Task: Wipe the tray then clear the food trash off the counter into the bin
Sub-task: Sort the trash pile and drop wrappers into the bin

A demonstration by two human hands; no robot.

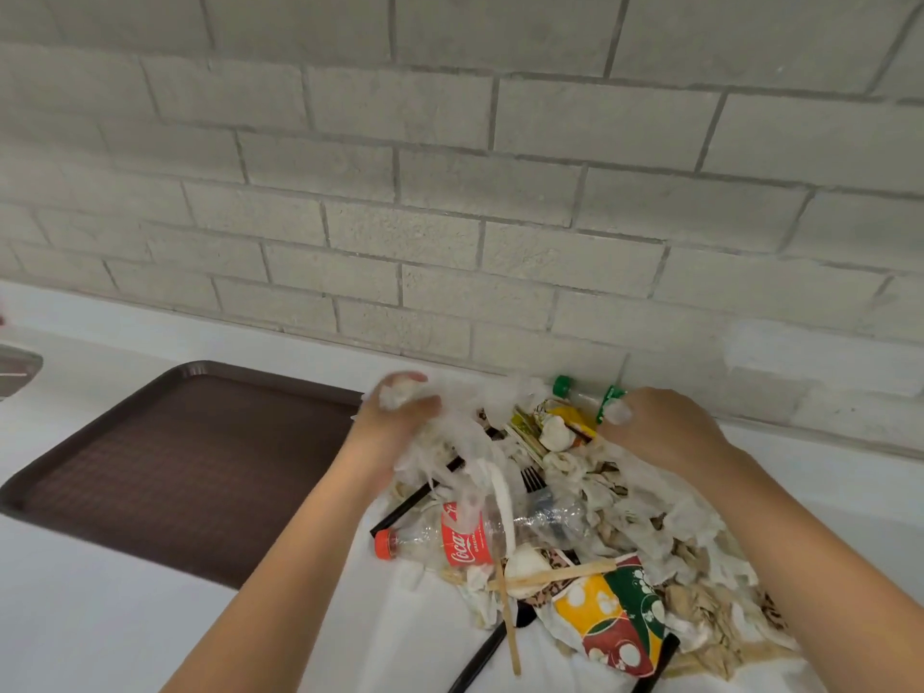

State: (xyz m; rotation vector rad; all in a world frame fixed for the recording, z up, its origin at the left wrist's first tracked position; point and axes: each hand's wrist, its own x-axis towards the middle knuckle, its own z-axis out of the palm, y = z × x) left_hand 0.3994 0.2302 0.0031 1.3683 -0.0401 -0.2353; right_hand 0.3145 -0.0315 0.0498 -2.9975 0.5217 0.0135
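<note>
white crumpled tissue (400, 394) is clenched in left hand (395, 422) and right hand (665, 427) fingers (645, 400) beside a ribbed brown tray (165, 472).

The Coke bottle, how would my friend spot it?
Find the brown tray on the white counter; the trash pile lies right of it. On the pile's left edge lies a crushed clear bottle, the only one with a red cap and red label.
</note>
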